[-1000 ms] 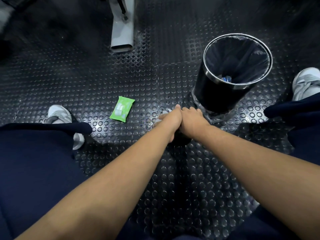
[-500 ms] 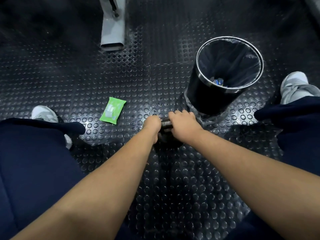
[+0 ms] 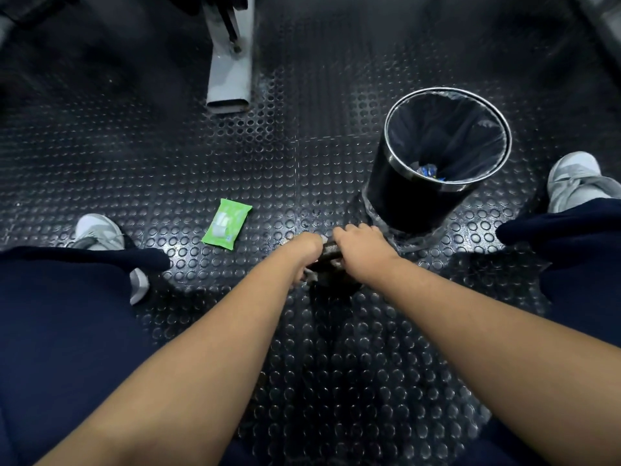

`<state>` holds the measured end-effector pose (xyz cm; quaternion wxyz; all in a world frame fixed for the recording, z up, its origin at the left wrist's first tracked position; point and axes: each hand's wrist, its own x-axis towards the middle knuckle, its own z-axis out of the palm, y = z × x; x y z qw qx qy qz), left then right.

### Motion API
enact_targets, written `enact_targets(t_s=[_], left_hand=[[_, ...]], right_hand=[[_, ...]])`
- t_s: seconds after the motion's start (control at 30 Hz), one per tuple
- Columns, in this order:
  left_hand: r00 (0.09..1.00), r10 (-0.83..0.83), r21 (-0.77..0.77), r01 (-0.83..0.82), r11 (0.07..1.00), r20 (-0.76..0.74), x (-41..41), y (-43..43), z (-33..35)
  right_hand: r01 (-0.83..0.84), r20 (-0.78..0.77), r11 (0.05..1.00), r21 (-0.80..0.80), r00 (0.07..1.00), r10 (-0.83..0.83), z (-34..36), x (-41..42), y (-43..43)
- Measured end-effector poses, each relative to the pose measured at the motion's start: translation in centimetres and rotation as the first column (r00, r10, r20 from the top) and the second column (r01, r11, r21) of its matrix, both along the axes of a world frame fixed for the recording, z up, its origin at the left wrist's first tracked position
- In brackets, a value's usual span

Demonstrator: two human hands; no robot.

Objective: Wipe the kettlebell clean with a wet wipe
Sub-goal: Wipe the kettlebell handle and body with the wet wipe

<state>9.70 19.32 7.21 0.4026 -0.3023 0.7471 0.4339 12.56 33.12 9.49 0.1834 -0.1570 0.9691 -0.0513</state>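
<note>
I log right hand (image 3: 363,252) gripping kettlebell (image 3: 328,251), left hand (image 3: 304,250) at its 9 o'clock clutching wipe (image 3: 311,274); I advise firm, overlapping strokes.

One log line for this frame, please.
step: wipe kettlebell handle | left hand: holds wet wipe against handle | right hand: grips handle | wipe pack: on floor | bin: upright beside kettlebell
</note>
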Motion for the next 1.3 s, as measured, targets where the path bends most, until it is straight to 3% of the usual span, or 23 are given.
enact_targets(t_s=[0.2,0.33,0.57,0.8,1.13,1.3], left_hand=[[0.935,-0.343,-0.11,0.333,0.937,-0.093,1.0,1.8,6.0],[0.909,-0.402,-0.139,0.386,0.912,-0.11,0.7,1.6,5.6],[0.989,-0.133,-0.006,0.132,0.991,-0.069,0.3,-0.1,2.2],[0.995,0.088,0.143,-0.093,0.985,0.04,0.5,-1.6,1.3],[0.995,0.086,0.177,-0.095,0.98,0.057,0.3,-0.8,3.2],[1.0,-0.026,0.082,0.027,0.996,-0.011,0.7,0.3,4.7]], right_hand=[[0.011,0.028,1.0,0.008,1.0,-0.011,-0.4,-0.1,-0.4],[0.014,0.022,1.0,0.008,1.0,-0.014,-0.6,-0.1,-0.4],[0.002,-0.018,1.0,0.025,1.0,-0.001,-0.3,0.0,-0.3],[0.012,0.01,1.0,0.004,1.0,-0.012,-0.4,-0.2,-0.2],[0.023,0.019,1.0,-0.01,1.0,-0.022,-0.2,-0.2,0.1],[0.035,0.046,0.999,-0.006,0.998,-0.035,-0.3,-0.1,-0.3]])
